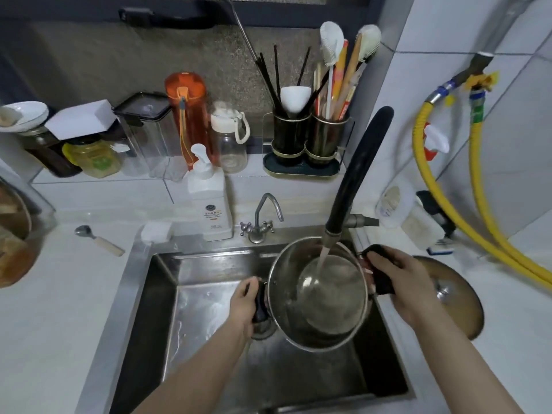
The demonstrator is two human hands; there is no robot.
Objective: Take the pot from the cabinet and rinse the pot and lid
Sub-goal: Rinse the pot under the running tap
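Carefully, with my left hand (243, 303) and right hand (397, 282) each closed round a black handle, I held the pot (319, 294) level over the sink (209, 294), judging the faucet (355, 174) stream best kept central.

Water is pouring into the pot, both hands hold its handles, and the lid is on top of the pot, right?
Not quite. The head view shows the lid lying on the counter right of the sink, not on the pot. Water does pour in, and the left hand and right hand hold its handles.
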